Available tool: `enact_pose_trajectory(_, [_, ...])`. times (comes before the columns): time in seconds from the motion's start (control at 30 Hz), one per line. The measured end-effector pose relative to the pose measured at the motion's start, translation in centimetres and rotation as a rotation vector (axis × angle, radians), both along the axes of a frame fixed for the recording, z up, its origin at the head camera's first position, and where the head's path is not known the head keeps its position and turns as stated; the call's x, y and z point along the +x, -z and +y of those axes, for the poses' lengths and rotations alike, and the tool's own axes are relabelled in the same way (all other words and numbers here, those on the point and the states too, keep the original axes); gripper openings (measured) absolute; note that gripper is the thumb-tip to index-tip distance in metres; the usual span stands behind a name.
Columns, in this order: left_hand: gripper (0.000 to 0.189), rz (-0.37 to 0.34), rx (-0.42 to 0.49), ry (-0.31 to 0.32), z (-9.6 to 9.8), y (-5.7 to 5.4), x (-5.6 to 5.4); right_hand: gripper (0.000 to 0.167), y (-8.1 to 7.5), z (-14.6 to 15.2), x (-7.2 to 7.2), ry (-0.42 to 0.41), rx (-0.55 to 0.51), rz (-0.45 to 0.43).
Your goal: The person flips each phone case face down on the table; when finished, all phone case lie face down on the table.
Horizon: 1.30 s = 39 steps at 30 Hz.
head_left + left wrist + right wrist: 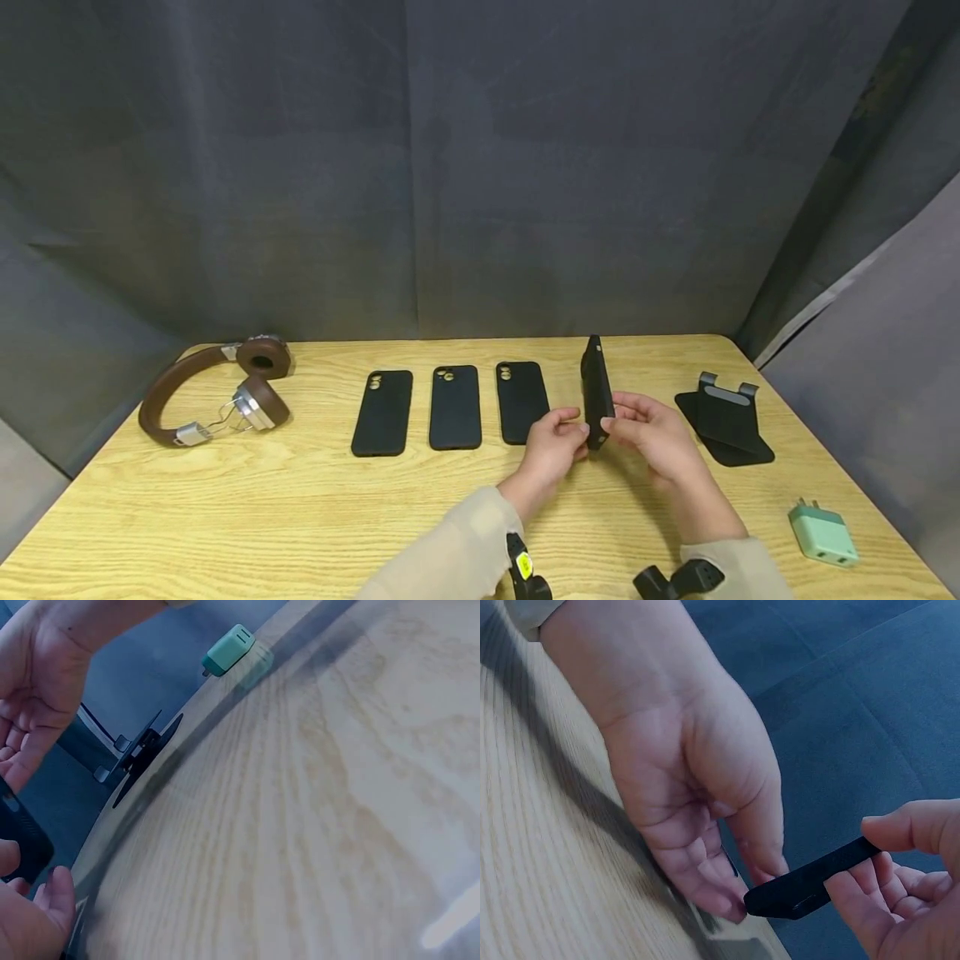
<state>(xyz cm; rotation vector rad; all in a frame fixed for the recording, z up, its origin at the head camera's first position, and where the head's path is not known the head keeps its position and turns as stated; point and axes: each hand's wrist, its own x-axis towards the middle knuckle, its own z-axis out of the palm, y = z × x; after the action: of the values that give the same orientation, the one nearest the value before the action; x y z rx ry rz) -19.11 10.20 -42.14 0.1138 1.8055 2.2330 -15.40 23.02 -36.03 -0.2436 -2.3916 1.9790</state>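
Note:
A black phone case (pixel 596 392) stands on edge, raised between both hands over the table. My right hand (pixel 656 437) pinches it by its long side, thumb on one face and fingers on the other, as the right wrist view shows. My left hand (pixel 551 446) holds its lower near corner between thumb and fingertips. In the left wrist view only part of the case (pixel 22 832) shows. Just left of the left hand lies another black phone case (pixel 522 402); two more, a middle one (pixel 455 408) and a left one (pixel 382 414), lie flat in a row with it.
Brown headphones (pixel 262 404) lie at the table's left. To the right sits a black folding stand (pixel 726 423) with two metal hooks. Nearer the right edge is a green charger plug (pixel 823 533). Dark cloth (pixel 480 167) hangs behind the wooden table (pixel 225 517).

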Motion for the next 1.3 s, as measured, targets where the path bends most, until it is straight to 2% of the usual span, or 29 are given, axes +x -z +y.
enact_pose_trajectory(0.2, [0.029, -0.061, 0.076, 0.02, 0.2, 0.3, 0.2, 0.052, -0.4, 0.1, 0.2, 0.006, -0.026, 0.006])
enact_pose_trajectory(0.33, [0.029, -0.07, 0.116, 0.014, 0.3, 0.4, 0.2, 0.053, -0.6, 0.4, 0.4, 0.016, -0.06, 0.012])
enact_pose_trajectory(0.6, [0.033, -0.019, 0.164, -0.02, 0.2, 0.3, 0.3, 0.051, -0.4, 1.3, 0.4, 0.033, -0.091, 0.058])
enact_pose_trajectory(0.8, [0.037, 0.033, 0.18, -0.049, 0.1, 0.3, 0.4, 0.051, 0.0, 2.0, 0.5, 0.06, -0.054, 0.035])
enact_pose_trajectory(1.03, [0.043, 0.107, 0.095, -0.076, 0.1, 0.3, 0.5, 0.047, 1.6, 3.1, 0.2, 0.089, 0.021, -0.039])
enact_pose_trajectory(1.17, [0.045, 0.142, -0.021, -0.074, 0.0, 0.4, 0.6, 0.048, 2.3, 3.3, 0.1, 0.086, 0.016, -0.079])
enact_pose_trajectory(1.3, [0.046, 0.159, -0.112, -0.059, 0.0, 1.0, 0.7, 0.049, 3.1, 3.5, 0.2, 0.071, -0.009, -0.115])
